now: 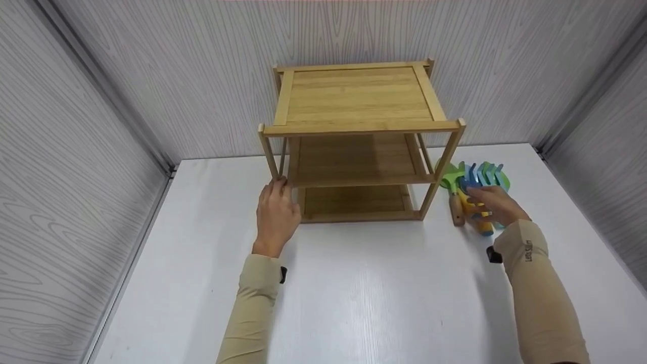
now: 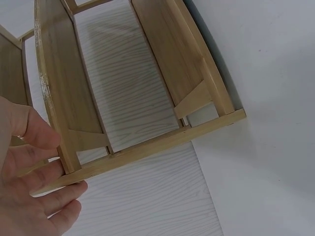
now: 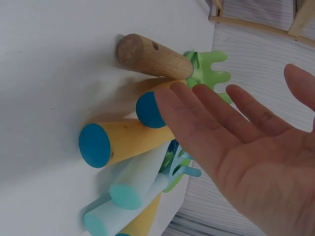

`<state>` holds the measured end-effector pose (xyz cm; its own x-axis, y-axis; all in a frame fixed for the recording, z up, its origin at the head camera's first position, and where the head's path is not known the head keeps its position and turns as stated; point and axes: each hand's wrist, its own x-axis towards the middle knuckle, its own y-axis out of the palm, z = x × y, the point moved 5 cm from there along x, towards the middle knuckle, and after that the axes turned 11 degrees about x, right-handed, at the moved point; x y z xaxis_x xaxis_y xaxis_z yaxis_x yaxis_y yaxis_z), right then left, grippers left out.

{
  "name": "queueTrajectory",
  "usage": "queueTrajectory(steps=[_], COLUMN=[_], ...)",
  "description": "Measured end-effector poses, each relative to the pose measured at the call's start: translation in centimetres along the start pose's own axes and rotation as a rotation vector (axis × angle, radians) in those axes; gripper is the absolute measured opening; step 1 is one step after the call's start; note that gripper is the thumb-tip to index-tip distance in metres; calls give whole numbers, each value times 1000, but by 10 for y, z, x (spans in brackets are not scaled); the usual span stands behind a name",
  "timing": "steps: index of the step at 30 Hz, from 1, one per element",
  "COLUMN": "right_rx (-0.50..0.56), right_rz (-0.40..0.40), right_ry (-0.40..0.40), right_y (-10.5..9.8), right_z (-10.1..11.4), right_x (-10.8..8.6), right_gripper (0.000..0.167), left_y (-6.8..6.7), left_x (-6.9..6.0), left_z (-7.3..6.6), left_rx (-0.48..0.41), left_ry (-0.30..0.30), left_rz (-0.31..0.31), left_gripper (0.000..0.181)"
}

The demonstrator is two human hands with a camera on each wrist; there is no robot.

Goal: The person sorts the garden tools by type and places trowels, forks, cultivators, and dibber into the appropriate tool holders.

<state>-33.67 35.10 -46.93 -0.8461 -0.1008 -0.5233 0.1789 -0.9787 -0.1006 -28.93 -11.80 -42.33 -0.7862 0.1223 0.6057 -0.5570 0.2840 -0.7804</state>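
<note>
A three-tier wooden shelf rack (image 1: 361,96) stands against the back wall. My left hand (image 1: 278,215) grips its left front post at the middle shelf. In the left wrist view, the thumb of that hand (image 2: 24,191) lies on the shelf edge and the fingers reach round the post. To the right of the rack lies a pile of small garden hand tools. My right hand (image 1: 498,202) hovers over them, fingers extended and holding nothing. The right wrist view shows a green hand rake with a wooden handle (image 3: 165,59), yellow handles with blue ends (image 3: 128,142) and pale blue handles (image 3: 142,174).
Everything stands on a white table (image 1: 354,288). Wood-grain panels, including the left wall (image 1: 65,202), enclose it at the back and both sides. The tool pile lies close to the rack's right front leg (image 1: 429,199).
</note>
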Motion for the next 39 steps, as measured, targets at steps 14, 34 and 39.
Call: queueTrajectory(steps=[14, 34, 39], right_rx=[-5, -6, -39], right_rz=[3, -18, -116], right_ry=[9, 64, 57], right_y=[6, 10, 15], right_z=[0, -3, -11], right_x=[4, 17, 26], right_gripper=[77, 78, 54], left_y=[0, 0, 0], left_x=[1, 3, 1], left_z=[1, -1, 0], left_rx=[9, 20, 15], left_ry=[-4, -5, -8], left_rz=[16, 26, 28], left_gripper=[40, 38, 38])
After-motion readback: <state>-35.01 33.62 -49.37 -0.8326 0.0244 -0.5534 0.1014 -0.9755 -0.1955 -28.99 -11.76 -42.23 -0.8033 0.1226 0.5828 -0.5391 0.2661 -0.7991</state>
